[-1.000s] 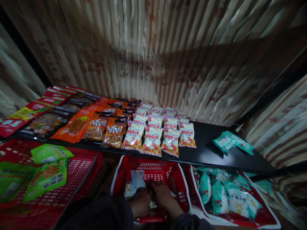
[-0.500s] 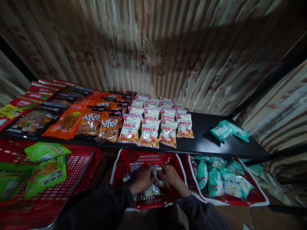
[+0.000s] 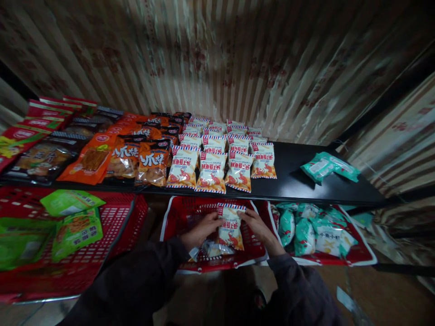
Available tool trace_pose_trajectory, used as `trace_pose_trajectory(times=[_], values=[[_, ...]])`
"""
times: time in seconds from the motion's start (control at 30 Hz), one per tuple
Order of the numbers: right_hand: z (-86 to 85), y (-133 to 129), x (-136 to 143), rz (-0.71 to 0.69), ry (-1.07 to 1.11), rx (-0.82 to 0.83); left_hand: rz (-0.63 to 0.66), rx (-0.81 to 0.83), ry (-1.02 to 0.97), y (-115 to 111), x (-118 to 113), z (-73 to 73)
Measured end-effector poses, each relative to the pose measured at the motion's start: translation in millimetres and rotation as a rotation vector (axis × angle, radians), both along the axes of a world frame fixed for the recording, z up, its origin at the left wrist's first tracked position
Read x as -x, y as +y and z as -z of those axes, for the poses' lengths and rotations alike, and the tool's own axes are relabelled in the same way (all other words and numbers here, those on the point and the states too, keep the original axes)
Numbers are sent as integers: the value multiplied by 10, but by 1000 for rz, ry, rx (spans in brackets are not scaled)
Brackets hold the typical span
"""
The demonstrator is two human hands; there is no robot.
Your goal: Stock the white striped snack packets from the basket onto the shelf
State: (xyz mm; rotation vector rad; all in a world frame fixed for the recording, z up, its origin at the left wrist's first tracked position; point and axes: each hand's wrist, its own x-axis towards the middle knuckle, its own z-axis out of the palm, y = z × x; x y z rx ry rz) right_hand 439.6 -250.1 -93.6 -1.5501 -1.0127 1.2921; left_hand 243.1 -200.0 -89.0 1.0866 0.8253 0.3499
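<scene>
A white and orange snack bag (image 3: 231, 230) with shrimp pictures stands upright above the middle red basket (image 3: 172, 218). My left hand (image 3: 203, 232) is closed on its left edge. At its upper right edge, my right hand (image 3: 258, 226) grips it with thumb and fingers. Below the bag, more snack packets (image 3: 215, 249) lie in the basket, partly covered by my left hand and the held bag. On the black shelf (image 3: 285, 174) just behind, rows of matching white and orange bags (image 3: 211, 172) lean face forward.
Orange and black snack packs (image 3: 152, 163) and red packs (image 3: 20, 138) fill the shelf's left. Two teal bags (image 3: 317, 167) lie on its right. A right basket (image 3: 365, 256) holds teal bags; a left basket (image 3: 117, 226) holds green packets. Behind the shelf hangs striped sheeting (image 3: 217, 59).
Both hands have come up from inside the middle basket with the white and orange snack bag between them. Its printed front now faces me. The view has tilted slightly downward.
</scene>
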Motion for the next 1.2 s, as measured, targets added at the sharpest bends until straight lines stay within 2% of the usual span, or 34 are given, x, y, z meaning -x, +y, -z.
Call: trace_pose_trajectory(times=[0.07, 0.13, 0.23, 0.3, 0.4, 0.6, 0.73, 0.97, 1.2], values=[[-21, -26, -7, -7, 50, 5, -31, 26, -38, -29, -5, -16], [-62, -55, -27, -32, 84, 3, -46, -15, -46, -41, -12, -11], [-170, -89, -60, -47, 141, -24, -70, -153, -61, -45, -18, -25], [-274, -89, -75, -33, 170, -56, -93, -259, -55, -48, -18, -95], [-481, -44, -85, 26, 189, -120, -122, -352, -104, -46, -41, -315], [-982, 103, -58, 165, 224, -291, -199, -343, -316, 35, -193, -882], [-1179, 166, 10, 306, 265, -356, -175, -283, -440, 85, -260, -1096], [-1219, 278, 34, 524, 378, -349, -103, -184, -453, 92, -305, -1159], [-1145, 321, 2, 567, 359, -388, -28, -28, -435, 123, -275, -1092]])
